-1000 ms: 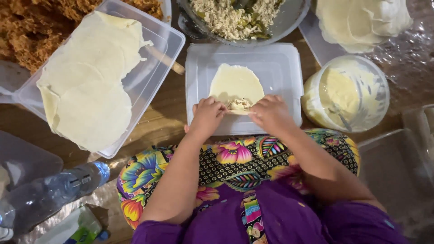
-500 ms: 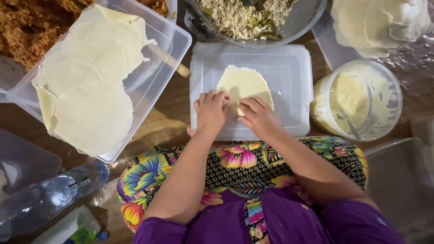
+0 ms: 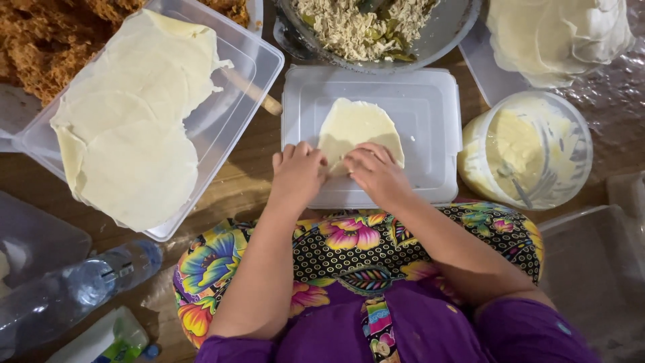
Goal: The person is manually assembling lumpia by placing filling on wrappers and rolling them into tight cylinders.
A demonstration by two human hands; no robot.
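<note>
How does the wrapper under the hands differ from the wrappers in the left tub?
The single wrapper lies alone on an upturned white lid, its near edge folded under the left hand and right hand. The stacked wrappers overlap flat in a clear tub, untouched. Both are pale, thin and round.

Under both hands lies a thin dough wrapper [image 3: 356, 128], pale, matt and smooth. It rests on a translucent plastic lid [image 3: 430, 101] with a frosted, lightly glossy finish. Beyond the fingers stands a dull metal bowl [image 3: 450, 30] of coarse, shredded filling. Right of the grip, a clear plastic tub [image 3: 578, 134] holds glossy paste. The table [image 3: 248, 168] shows polished brown wood. Near the wrists, printed cloth [image 3: 349, 249] looks matt.
</note>
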